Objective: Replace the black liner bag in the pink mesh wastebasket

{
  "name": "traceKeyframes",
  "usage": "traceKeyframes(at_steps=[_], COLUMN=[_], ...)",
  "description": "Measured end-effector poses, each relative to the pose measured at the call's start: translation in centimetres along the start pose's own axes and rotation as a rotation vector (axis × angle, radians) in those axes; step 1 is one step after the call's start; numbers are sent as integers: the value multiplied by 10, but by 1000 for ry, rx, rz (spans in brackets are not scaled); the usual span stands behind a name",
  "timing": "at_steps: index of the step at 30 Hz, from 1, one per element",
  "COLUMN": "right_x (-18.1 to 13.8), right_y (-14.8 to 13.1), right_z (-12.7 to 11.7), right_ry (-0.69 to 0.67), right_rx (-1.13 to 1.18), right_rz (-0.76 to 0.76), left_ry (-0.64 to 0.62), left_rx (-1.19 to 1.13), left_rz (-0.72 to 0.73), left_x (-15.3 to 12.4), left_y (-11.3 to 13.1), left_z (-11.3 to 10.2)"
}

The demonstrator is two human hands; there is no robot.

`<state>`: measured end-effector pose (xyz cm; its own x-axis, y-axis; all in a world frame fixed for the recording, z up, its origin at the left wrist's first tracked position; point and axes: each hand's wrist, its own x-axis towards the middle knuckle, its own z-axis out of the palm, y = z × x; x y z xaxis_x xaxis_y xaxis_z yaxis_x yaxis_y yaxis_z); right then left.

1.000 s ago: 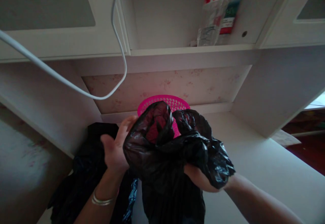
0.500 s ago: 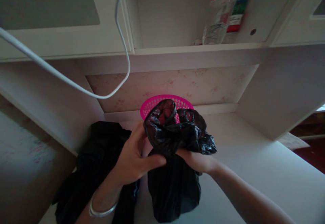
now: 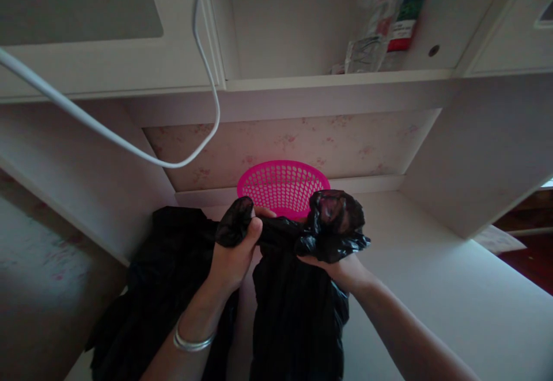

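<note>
Both my hands hold the gathered top of a black plastic bag (image 3: pixel 298 312) that hangs in front of me over a white desk. My left hand (image 3: pixel 233 254) is closed round one bunched end of the bag's mouth. My right hand (image 3: pixel 337 266) is closed under the other bunched end, which sticks up as a crumpled knot. The plastic is pulled taut between the two hands. Just behind the hands stands a pink perforated basket (image 3: pixel 283 185).
A pile of more black plastic (image 3: pixel 164 289) lies on the desk at my left. A white cable (image 3: pixel 129 145) loops down from the upper left. A shelf above carries bottles (image 3: pixel 380 18). The white desk top (image 3: pixel 453 300) runs to the right.
The bag's open mouth was bunched up in front of the basket; my hands have since drawn apart, stretching the top into two gathered ends. My left hand closed on one end.
</note>
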<state>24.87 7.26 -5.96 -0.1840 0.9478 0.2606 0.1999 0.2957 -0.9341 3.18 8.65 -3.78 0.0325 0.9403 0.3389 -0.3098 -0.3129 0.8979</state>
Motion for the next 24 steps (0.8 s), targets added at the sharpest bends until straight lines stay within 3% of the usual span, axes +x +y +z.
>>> traceKeyframes(at_steps=[2,4,6,10,15,24], right_x=[-2,-3,-2,-2,-1,11], right_y=[13,19,21,19,15,10], right_z=[-1,-1,-3,-18,-41,-61], right_ry=[140,292,426,607,600,791], right_rx=[177,419,621,744,757,833], right_rz=[79,126,142,124,6,-64], left_ry=[124,309,415,408,494,538], left_rx=[-79,-132,-163,-215,-232,-275], left_rz=[-61,-49,-26,-49,-30,-6], left_x=[4,8,14,28,45,55], left_y=[-2,-2,1,12,24,22], left_z=[-2,-6,-13,-37,-66,-84])
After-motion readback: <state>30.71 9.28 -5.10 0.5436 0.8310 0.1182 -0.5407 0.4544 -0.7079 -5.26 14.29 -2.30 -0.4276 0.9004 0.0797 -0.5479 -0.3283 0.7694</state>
